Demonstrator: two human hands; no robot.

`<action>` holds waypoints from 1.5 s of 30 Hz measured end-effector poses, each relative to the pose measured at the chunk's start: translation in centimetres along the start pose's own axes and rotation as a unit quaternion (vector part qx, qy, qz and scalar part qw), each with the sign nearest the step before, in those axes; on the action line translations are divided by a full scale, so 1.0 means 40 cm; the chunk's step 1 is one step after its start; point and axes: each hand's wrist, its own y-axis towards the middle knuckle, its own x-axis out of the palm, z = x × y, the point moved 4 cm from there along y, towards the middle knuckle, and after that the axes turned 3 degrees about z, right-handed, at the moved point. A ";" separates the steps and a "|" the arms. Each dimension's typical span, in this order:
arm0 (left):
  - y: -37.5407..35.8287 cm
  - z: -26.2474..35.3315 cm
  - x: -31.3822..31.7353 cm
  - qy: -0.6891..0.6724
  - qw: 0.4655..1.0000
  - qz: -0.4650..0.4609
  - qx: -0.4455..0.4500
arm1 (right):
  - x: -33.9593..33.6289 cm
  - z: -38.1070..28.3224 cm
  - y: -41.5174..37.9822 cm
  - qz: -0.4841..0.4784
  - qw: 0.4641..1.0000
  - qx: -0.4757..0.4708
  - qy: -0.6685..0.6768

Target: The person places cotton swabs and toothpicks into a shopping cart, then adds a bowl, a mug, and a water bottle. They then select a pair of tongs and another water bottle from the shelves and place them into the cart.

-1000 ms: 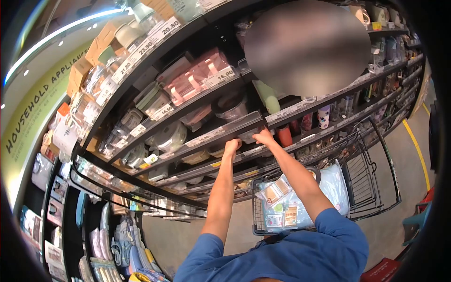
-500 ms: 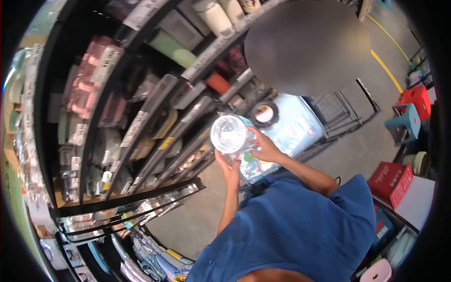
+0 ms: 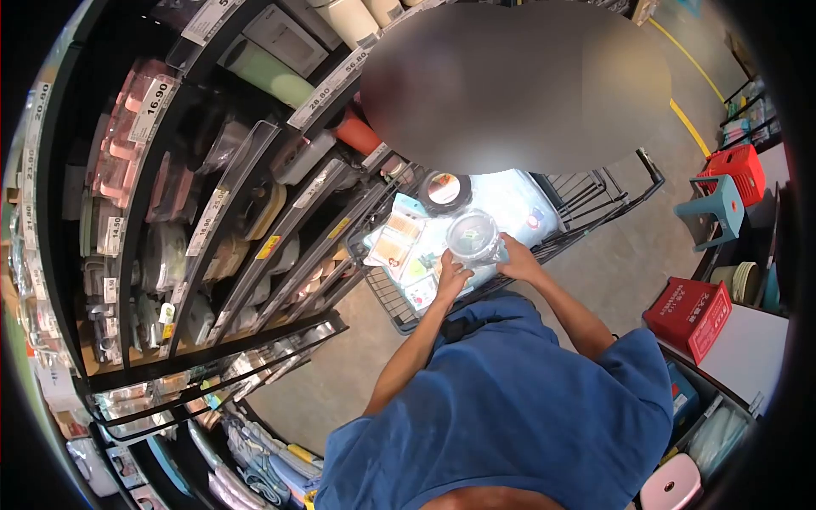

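A round, see-through plastic container (image 3: pixel 473 235) is held between my two hands above a shopping cart. My left hand (image 3: pixel 452 278) grips its lower left edge with the fingers bent. On the opposite edge, my right hand (image 3: pixel 517 258) holds it with fingers and thumb. Below it in the cart (image 3: pixel 387 293) lies a large light-blue plastic-wrapped package (image 3: pixel 517 200). A black round item with a label (image 3: pixel 446 191) rests on that package. Flat packs with printed fronts (image 3: pixel 399 238) lie at the cart's left end.
Tall black shelves with price tags (image 3: pixel 208 221) stand on the left, filled with boxes and containers. To the right are a teal stool (image 3: pixel 712 211), a red basket (image 3: pixel 738 170) and a red box (image 3: pixel 690 316) on a white surface. A grey blur covers the top middle.
The round container has moved right and slightly down, away from the shelves and over the cart. Both hands moved with it, and the right hand now grips its right edge.
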 end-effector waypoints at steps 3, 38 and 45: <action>0.023 -0.048 0.009 0.081 0.993 -0.013 0.087 | 0.011 0.069 0.027 -0.014 0.980 -0.032 -0.195; -0.275 -0.254 -0.273 0.360 0.784 0.475 -0.173 | -0.268 0.123 -0.065 0.014 0.868 0.112 -0.483; -0.336 -0.316 -0.222 0.348 0.785 0.502 -0.108 | -0.303 0.183 -0.147 0.072 0.880 0.143 -0.447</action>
